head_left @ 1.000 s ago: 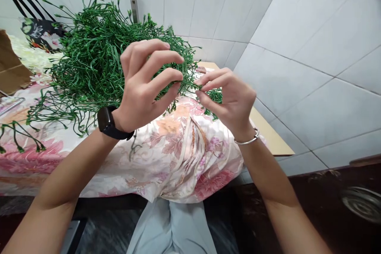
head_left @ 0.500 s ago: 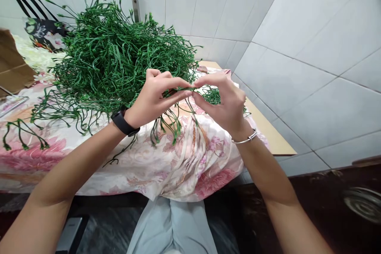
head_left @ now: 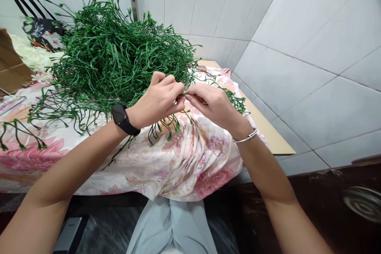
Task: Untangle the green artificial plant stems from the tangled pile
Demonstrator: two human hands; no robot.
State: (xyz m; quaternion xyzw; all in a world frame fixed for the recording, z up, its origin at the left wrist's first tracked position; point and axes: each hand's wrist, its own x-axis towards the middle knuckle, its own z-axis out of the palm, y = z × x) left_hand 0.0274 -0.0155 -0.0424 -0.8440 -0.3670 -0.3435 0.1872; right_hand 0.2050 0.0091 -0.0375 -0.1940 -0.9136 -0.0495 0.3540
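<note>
View: head camera, sole view; both hands above the table's edge, well lit, meeting in front of the greenery.
Left hand: the hand (head_left: 162,99) is curled, thumb and forefinger drawn together with almost no gap; the pinch appears to have a green stem (head_left: 183,93), most of it hidden by the fingers.
Right hand: the hand (head_left: 214,105) has thumb and fingertips brought together at the same stem; fingertips of the two hands just beside one another, contact between them not certain.
Heap: a large tangled heap of green stems (head_left: 113,55) on the flowered cloth (head_left: 133,174), behind the left hand and against the tiled wall.
Smaller bunch: a lesser bunch (head_left: 238,103) right of the heap, partly behind the right hand; whether these pieces are finished cannot be told.
Hanging stems: several tips (head_left: 163,129) below the left hand; held or merely lying there, cannot tell.
Progress: judged as partway through handling one piece, both hands engaged; the smaller bunch may be a part already dealt with; the heap, large and loose, appears to be the greater share outstanding.
</note>
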